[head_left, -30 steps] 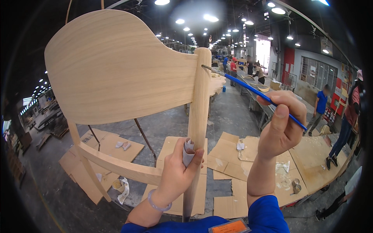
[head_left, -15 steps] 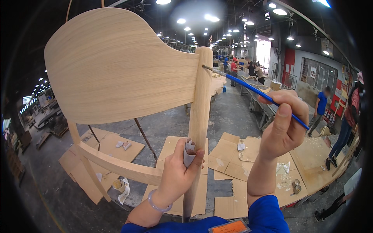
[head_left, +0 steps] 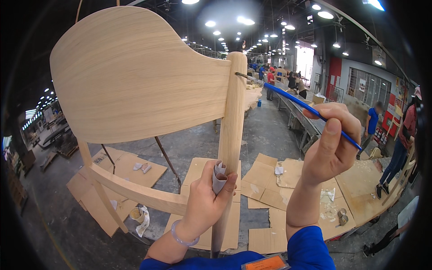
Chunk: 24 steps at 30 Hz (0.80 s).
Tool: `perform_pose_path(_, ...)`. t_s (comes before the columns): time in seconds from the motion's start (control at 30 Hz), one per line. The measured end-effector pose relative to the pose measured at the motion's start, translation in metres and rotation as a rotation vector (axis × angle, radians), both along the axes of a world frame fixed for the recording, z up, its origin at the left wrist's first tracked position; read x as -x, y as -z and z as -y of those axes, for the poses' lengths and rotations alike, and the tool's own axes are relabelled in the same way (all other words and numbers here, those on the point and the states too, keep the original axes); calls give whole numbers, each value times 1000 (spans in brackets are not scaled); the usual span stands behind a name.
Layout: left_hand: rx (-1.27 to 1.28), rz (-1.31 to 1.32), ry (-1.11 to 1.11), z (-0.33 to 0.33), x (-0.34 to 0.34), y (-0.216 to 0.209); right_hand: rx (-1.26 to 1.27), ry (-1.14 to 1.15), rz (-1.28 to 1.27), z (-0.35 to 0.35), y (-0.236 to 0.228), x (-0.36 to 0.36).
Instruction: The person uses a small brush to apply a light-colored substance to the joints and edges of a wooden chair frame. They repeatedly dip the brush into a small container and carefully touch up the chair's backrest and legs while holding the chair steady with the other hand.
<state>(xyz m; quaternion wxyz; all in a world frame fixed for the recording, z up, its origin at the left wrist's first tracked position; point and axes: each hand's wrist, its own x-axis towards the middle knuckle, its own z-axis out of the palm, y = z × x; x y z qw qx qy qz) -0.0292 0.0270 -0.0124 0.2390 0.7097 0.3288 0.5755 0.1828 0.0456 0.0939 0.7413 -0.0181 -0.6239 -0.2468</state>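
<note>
A pale wooden chair frame (head_left: 135,81) with a broad curved backrest stands in front of me. Its round right post (head_left: 232,121) rises past the backrest's end. My left hand (head_left: 202,202) is closed against this post, with a rolled, greyish sheet that looks like sandpaper (head_left: 219,178) between thumb and fingers. Raised at the right, my right hand (head_left: 332,146) pinches a thin blue-handled paintbrush (head_left: 294,99). The brush's dark tip meets the post near its top, beside the backrest joint.
Flattened cardboard (head_left: 261,180) covers the work surface below. A small cup (head_left: 137,215) with a white cloth sits at lower left, and small tins (head_left: 343,217) at lower right. People, including one in a blue shirt (head_left: 372,120), stand at the right. A long bench (head_left: 294,121) runs back.
The brush tip has shifted slightly upward on the post, and my right hand a little to the right. My left hand keeps its place.
</note>
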Motion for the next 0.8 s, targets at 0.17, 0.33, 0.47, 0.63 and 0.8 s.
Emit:
perform_pose_path(0.17, 9, 32, -5, -1, 3, -1, -20, -8, 8, -2, -1, 3)
perform_pose_path(0.33, 1, 43, -10, -4, 5, -2, -14, 25, 7, -3, -2, 8)
perform_pose_path(0.47, 5, 38, -14, -5, 8, -3, -9, 88, 0, -5, -5, 11)
perform_pose_path(0.63, 9, 28, -29, -7, 11, -2, -4, -34, -2, -7, -3, 14)
perform_pose_path(0.8, -12, 28, -29, -11, 15, 0, -28, 23, 15, -12, -3, 15)
